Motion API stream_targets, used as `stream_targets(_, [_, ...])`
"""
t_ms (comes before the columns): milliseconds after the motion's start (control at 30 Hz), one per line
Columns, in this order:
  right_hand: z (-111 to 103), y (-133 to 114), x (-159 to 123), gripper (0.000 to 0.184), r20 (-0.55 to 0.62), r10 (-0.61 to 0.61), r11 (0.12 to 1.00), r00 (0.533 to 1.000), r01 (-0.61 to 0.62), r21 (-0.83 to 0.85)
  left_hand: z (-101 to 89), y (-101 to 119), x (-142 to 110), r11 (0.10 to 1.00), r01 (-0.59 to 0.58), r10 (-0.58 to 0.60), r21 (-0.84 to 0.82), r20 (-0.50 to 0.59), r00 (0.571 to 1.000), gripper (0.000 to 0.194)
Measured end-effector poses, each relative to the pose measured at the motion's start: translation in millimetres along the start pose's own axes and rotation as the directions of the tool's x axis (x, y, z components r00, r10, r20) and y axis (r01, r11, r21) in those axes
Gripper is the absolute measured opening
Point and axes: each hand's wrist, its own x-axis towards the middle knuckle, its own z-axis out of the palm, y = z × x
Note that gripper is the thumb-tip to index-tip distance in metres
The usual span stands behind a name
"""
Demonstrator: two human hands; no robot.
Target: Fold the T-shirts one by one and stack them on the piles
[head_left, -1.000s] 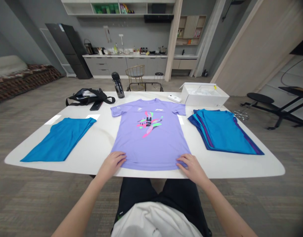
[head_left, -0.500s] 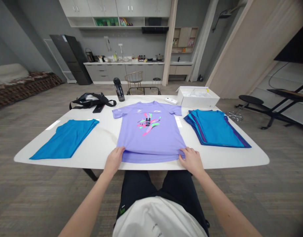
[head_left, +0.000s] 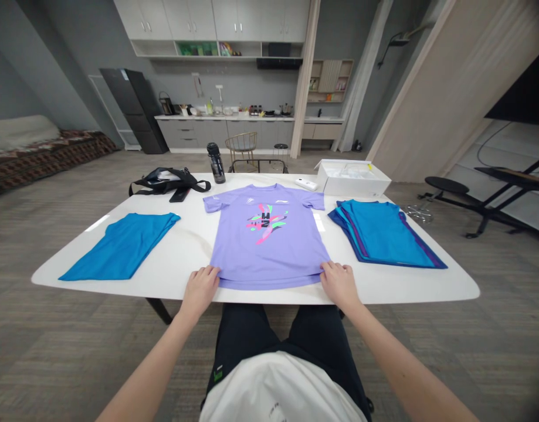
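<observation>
A lavender T-shirt with a bright pink, green and black print lies spread face up on the white table, its collar pointing away from me. At its near left corner, my left hand has its fingers closed on the hem. My right hand pinches the hem at the near right corner. Between the hands, a strip of the back layer shows below the front hem. To the left lies a folded blue garment; on the right is a stack of folded blue, navy and purple shirts.
Along the table's far side are a black bag, a dark phone, a black bottle, a small white device and an open white box. A chair stands beyond.
The front hem has come down closer to the back hem, narrowing the exposed strip. Both hands still grip the corners. My view has tilted up slightly.
</observation>
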Motion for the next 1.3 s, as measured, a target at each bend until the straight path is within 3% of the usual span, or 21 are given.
stream_targets(167, [12.0,5.5,1.6,0.021,-0.022,0.05,0.995,0.998,-0.048,0.09,3.5,3.1,0.4,0.994,0.082,-0.081,-0.072,0.005,0.997,0.024])
stream_targets(300, [14.4,19.5,-4.2,0.022,-0.125,0.136,0.981,0.983,-0.116,0.156,-1.2,-7.6,-3.0,0.975,0.109,-0.131,-0.194,-0.1,0.986,0.029])
stream_targets(433, [16.9,28.8,-13.7,0.025,-0.186,0.102,0.987,0.977,-0.076,0.144,-3.2,-16.1,-8.7,0.969,0.128,-0.158,-0.21,-0.133,0.978,0.029])
stream_targets(700, [26.7,38.5,-28.4,0.019,-0.259,0.163,0.954,0.952,-0.084,0.289,-3.1,-18.6,-27.3,0.954,0.071,-0.103,-0.291,-0.093,0.99,0.026])
stream_targets(967, [28.5,46.3,-41.0,0.012,-0.227,0.11,0.936,0.968,-0.024,0.351,-10.5,-13.8,-38.8,0.92,0.137,-0.187,-0.366,-0.105,0.977,0.012])
stream_targets(1167, [26.6,48.1,-43.0,0.006,-0.201,0.047,0.929,0.978,0.031,0.369,-10.1,-8.7,-39.4,0.968,0.085,-0.099,-0.238,-0.049,0.994,0.009])
stream_targets(1300, [30.3,51.4,-43.2,0.016,-0.17,-0.067,0.927,0.983,0.124,0.354,1.4,-16.5,-42.2,0.979,-0.004,-0.007,-0.203,-0.056,0.998,0.028])
